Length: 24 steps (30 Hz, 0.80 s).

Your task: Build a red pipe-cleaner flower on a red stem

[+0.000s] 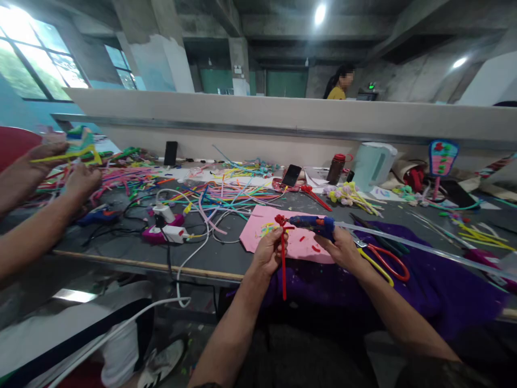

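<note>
Between the thumb and fingers of my left hand (269, 251) is a red pipe-cleaner flower (280, 220), its long red stem (284, 280) hanging below the hand. My right hand (346, 250) grips a blue hot glue gun (313, 223), whose nozzle points left and reaches the flower head; whether they touch I cannot make out. A long translucent glue stick (388, 242) runs out of the gun's back to the right. Under both lies a pink sheet (252, 226) with small red and yellow scraps. Scissors with red and yellow handles (383, 264) rest beside my right wrist on purple cloth (440, 275).
At left, a co-worker's hands (83, 180) hold a yellow pipe-cleaner piece. A white power strip (172, 234) and cables cross the table edge. Heaps of coloured pipe cleaners (234, 189), a phone (291, 175), a brown bottle (336, 169) and a pale green container (374, 166) stand behind.
</note>
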Each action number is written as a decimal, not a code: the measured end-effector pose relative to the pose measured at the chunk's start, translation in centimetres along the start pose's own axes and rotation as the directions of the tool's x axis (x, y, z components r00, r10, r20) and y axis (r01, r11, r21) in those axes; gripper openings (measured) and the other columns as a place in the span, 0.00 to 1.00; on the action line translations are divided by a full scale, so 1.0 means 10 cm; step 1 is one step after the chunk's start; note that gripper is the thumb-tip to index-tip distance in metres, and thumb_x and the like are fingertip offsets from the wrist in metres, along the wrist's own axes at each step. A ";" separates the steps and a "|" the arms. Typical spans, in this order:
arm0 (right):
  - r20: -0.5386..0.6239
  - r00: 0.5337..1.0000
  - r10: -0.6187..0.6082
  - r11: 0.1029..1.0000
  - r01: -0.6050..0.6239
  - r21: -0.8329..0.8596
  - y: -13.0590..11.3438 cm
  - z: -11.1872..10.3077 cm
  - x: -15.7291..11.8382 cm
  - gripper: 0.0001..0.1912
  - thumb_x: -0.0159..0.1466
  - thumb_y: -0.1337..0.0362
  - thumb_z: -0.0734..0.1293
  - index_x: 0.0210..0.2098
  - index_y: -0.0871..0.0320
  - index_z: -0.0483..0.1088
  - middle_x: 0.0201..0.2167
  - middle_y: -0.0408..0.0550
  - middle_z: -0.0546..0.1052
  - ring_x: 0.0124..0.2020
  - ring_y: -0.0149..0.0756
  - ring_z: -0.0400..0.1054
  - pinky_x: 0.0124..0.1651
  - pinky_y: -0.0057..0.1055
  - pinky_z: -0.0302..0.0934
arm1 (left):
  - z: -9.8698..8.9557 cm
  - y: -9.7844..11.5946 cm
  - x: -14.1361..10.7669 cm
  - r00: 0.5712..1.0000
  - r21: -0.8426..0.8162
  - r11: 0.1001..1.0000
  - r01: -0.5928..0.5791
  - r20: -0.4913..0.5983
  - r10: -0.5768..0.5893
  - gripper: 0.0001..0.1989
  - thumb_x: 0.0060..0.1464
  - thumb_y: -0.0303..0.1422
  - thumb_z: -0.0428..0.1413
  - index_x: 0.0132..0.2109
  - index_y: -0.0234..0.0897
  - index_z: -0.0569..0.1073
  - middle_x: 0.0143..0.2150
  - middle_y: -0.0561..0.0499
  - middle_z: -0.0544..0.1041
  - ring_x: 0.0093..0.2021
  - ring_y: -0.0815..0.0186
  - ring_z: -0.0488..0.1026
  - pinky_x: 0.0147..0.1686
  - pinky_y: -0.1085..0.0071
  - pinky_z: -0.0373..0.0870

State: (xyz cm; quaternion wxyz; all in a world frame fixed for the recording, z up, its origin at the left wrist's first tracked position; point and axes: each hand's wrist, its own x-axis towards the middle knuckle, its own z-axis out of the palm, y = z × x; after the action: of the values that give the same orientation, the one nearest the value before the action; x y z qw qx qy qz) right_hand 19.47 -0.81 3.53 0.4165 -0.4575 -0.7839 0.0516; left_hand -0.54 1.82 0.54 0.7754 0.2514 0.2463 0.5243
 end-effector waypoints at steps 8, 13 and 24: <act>0.035 0.999 -0.014 1.000 0.013 0.029 0.03 0.00 -0.03 0.09 0.60 0.60 0.61 0.37 0.60 0.67 0.20 0.44 0.71 0.21 0.33 0.64 0.25 0.27 0.56 | 0.00 0.00 -0.02 1.000 -0.002 1.000 -0.015 -0.003 0.015 0.10 0.45 0.32 0.59 0.30 0.32 0.66 0.22 0.56 0.68 0.12 0.82 0.56 0.09 0.86 0.51; 0.008 0.999 -0.050 0.997 0.049 0.061 0.05 0.00 -0.04 0.09 0.60 0.61 0.62 0.36 0.60 0.67 0.20 0.44 0.71 0.22 0.34 0.65 0.26 0.28 0.56 | 0.01 0.00 -0.02 1.000 0.004 1.000 -0.006 0.000 0.006 0.10 0.45 0.32 0.59 0.29 0.32 0.66 0.21 0.57 0.68 0.12 0.82 0.56 0.08 0.86 0.51; 0.020 0.999 -0.046 0.999 0.046 0.027 0.06 0.02 -0.05 0.11 0.61 0.59 0.61 0.39 0.60 0.67 0.23 0.46 0.73 0.24 0.35 0.66 0.27 0.28 0.58 | -0.03 -0.02 0.01 0.999 0.065 0.997 -0.044 0.008 0.044 0.12 0.43 0.34 0.61 0.29 0.31 0.67 0.20 0.57 0.67 0.13 0.81 0.56 0.09 0.85 0.50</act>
State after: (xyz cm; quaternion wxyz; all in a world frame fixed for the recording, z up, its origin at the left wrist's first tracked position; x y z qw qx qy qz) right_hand 19.87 -0.75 2.86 0.4154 -0.4332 -0.7978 0.0572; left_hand -0.55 1.89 0.19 0.7560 0.2837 0.2551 0.5319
